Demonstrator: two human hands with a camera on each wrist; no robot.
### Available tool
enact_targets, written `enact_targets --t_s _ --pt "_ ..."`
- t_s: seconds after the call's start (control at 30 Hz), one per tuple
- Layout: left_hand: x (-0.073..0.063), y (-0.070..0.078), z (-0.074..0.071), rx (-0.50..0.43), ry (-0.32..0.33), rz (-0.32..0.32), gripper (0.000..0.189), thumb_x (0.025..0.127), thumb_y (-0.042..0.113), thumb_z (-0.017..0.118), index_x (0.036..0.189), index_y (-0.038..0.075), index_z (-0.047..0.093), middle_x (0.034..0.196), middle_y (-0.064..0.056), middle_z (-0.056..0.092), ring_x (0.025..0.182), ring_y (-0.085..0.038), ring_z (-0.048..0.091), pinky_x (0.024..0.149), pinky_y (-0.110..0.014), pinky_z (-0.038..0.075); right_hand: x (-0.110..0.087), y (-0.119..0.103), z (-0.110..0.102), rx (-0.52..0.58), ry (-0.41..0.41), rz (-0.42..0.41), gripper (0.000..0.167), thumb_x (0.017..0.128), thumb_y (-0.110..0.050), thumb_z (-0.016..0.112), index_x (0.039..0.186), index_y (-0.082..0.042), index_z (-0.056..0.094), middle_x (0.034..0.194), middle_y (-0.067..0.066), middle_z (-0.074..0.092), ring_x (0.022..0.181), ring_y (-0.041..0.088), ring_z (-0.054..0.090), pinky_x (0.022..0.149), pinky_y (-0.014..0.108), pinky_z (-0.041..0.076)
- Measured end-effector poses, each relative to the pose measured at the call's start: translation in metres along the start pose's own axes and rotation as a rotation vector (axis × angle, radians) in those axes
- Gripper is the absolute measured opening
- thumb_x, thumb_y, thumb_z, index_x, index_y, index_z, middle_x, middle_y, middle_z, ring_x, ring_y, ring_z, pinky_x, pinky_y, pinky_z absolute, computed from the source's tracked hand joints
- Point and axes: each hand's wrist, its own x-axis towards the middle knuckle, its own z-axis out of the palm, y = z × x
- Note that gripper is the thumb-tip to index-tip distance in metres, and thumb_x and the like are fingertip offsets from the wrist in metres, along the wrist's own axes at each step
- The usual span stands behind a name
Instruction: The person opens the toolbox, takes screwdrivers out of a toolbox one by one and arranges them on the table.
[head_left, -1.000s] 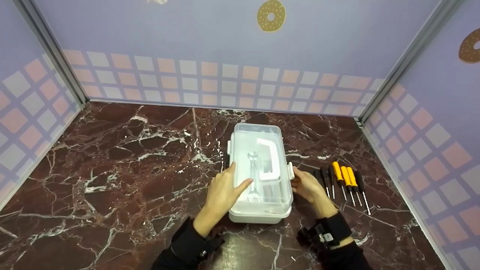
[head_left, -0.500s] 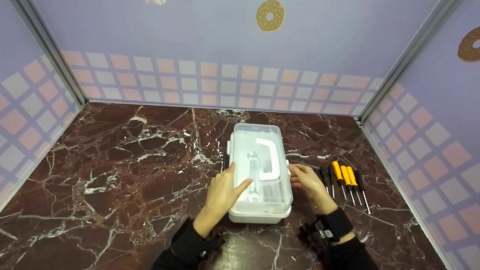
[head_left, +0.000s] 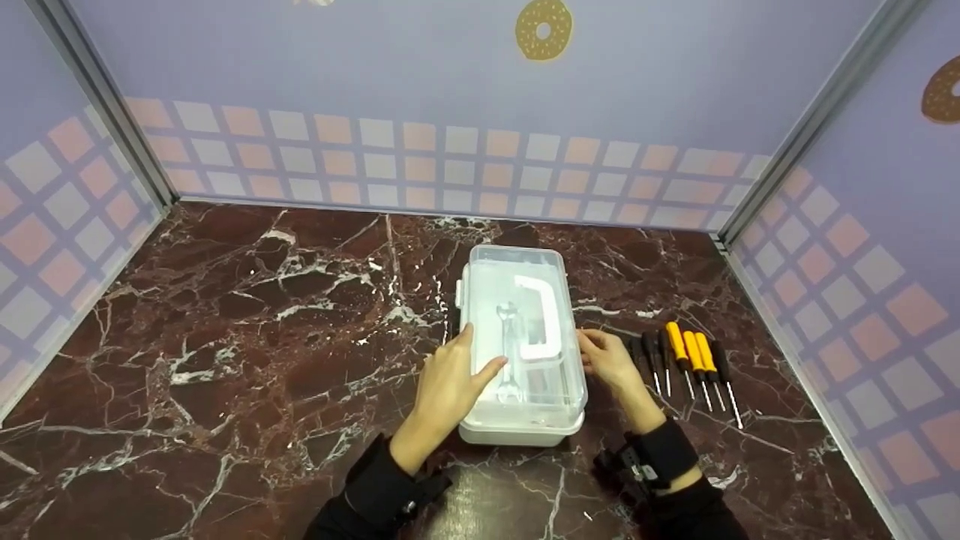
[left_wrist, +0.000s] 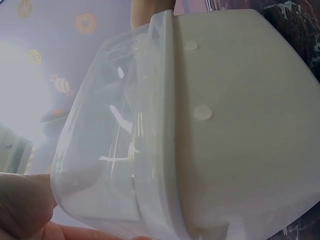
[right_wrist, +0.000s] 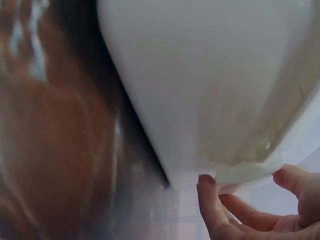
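A toolbox with a clear lid (head_left: 487, 274) and a pale base (head_left: 517, 436) stands lengthwise on the marble table. A white handle (head_left: 550, 319) lies folded on the lid, and an open-ended wrench (head_left: 508, 352) shows through it. My left hand (head_left: 446, 382) rests on the box's near left edge, thumb on top and fingers along the side. In the left wrist view, its thumb (left_wrist: 25, 202) touches the lid. At the right side my right hand (head_left: 611, 364) pinches a white latch (right_wrist: 247, 172) between thumb and fingers. The latch is mostly hidden in the head view.
Several screwdrivers lie in a row right of the box, some with black handles (head_left: 721, 360) and some with yellow handles (head_left: 676, 341). Patterned walls (head_left: 450, 157) enclose the table (head_left: 225, 360) at the back and sides.
The latch, tilted outward a second ago, has swung in toward the box's side. My right hand has shifted slightly left with it. The left hand and toolbox have stayed put.
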Motion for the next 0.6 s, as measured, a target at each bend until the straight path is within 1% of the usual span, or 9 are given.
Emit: enact_targets --t_s 0.1,0.2,0.3,0.4,0.5,0.6 --pt "0.000 0.001 0.001 0.009 0.004 -0.003 0.068 0.078 0.037 0.064 0.120 -0.012 0.046 0.114 -0.027 0.053 0.073 -0.035 0.062 0.062 -0.034 0.052 -0.002 0.003 0.003 -0.013 0.054 -0.027 0.032 0.092 -0.009 0.045 0.110 0.016 0.052 0.068 0.004 0.059 0.053 0.006 0.055 0.047 0.017 0.046" --pt "0.000 0.001 0.002 0.021 0.011 0.000 0.068 0.077 0.037 0.064 0.120 -0.012 0.046 0.114 -0.026 0.053 0.070 -0.034 0.062 0.058 -0.032 0.052 -0.004 0.004 0.006 -0.027 0.098 -0.042 0.032 0.092 -0.011 0.046 0.106 0.015 0.056 0.065 0.005 0.059 0.051 0.007 0.055 0.047 0.018 0.046" --pt "-0.001 0.001 0.002 0.039 0.021 0.016 0.067 0.077 0.037 0.065 0.119 -0.012 0.048 0.113 -0.026 0.054 0.069 -0.034 0.062 0.056 -0.031 0.052 -0.007 0.005 0.009 -0.078 0.143 -0.038 0.032 0.092 -0.015 0.047 0.094 0.013 0.062 0.060 0.003 0.057 0.050 0.008 0.053 0.046 0.019 0.045" --pt "-0.001 0.002 0.003 0.048 0.026 0.026 0.067 0.077 0.037 0.065 0.118 -0.012 0.048 0.112 -0.026 0.055 0.068 -0.034 0.062 0.056 -0.032 0.051 -0.009 0.005 0.010 -0.157 0.185 -0.055 0.034 0.092 -0.018 0.047 0.084 0.010 0.065 0.059 0.004 0.057 0.052 0.010 0.051 0.050 0.022 0.044" --pt "-0.001 0.001 0.003 0.050 0.032 0.037 0.066 0.077 0.036 0.065 0.117 -0.013 0.048 0.112 -0.026 0.054 0.072 -0.036 0.062 0.059 -0.033 0.052 -0.010 0.005 0.011 -0.191 0.186 -0.072 0.038 0.093 -0.019 0.045 0.081 0.010 0.066 0.063 0.008 0.060 0.056 0.011 0.052 0.056 0.025 0.044" --pt "0.000 0.001 0.003 0.047 0.032 0.045 0.066 0.077 0.036 0.065 0.117 -0.013 0.048 0.112 -0.027 0.054 0.075 -0.037 0.062 0.062 -0.035 0.052 -0.012 0.005 0.012 -0.167 0.164 -0.070 0.041 0.094 -0.020 0.042 0.080 0.011 0.065 0.066 0.010 0.062 0.059 0.012 0.053 0.058 0.027 0.045"
